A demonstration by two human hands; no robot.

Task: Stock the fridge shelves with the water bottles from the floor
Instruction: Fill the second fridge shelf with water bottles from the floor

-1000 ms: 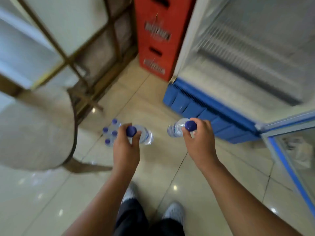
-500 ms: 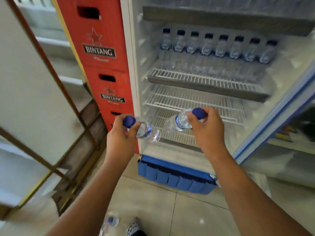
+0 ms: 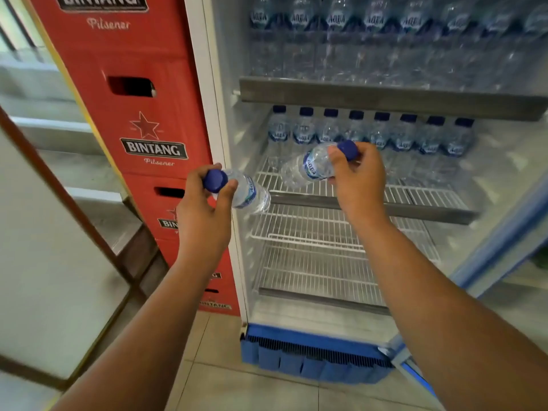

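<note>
- Plainly, the red crates (image 3: 142, 120) at 10 o'clock read "BINTANG Pilsener" under a star. The left arm partly covers the print on the lowest crate.
- "AQUA" reads on the blue-and-white labels of both held bottles and on the stocked rows.
- Left hand (image 3: 204, 212): fingers and thumb are closed round the neck of the left bottle (image 3: 250, 194), just under its blue cap. The bottle is clear and ribbed, tilted with its base toward 2 o'clock, and held in the air at the left frame of the fridge (image 3: 221, 129).
- Right hand (image 3: 355, 179): clamped on the cap end of the right bottle (image 3: 308, 170). This bottle lies near level, base toward 9 o'clock, over the front of the middle shelf (image 3: 430, 207). Contact with the wire cannot be confirmed.
- Back row (image 3: 409, 134): eight upright blue-capped bottles at the rear of the middle shelf, at 12 o'clock from the right hand.
- Top row (image 3: 370, 40): packed bottles whose caps are cut off by the frame edge, blurred toward 2 o'clock.
- Door (image 3: 504, 247) at 3 o'clock: blurred and cut off.
</note>
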